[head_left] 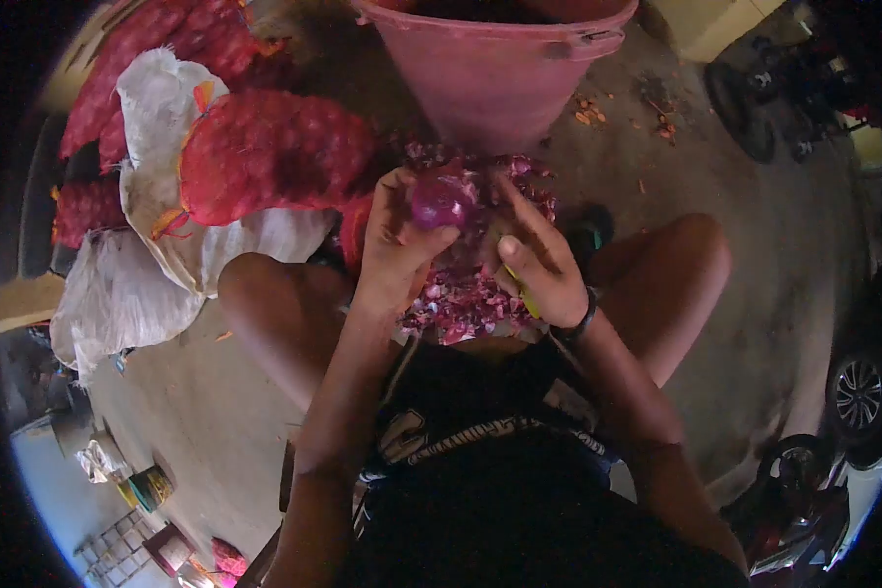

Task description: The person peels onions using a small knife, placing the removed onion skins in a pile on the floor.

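Your left hand [394, 257] grips a round purple peeled onion [441, 201] above a heap of purple skins [461, 299]; your right hand's [537, 263] fingers close around a yellow-handled tool [521, 290]. A red plastic tub [495, 69] stands on the concrete floor [755, 225].

Peeled glossy purple onion [442, 201], upright betw. both hands' fingertips, above heap of peels [461, 299].

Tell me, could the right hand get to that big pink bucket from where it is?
Probably yes. The right hand is busy beside the onion held by the left hand, but the bucket stands just beyond with nothing between.
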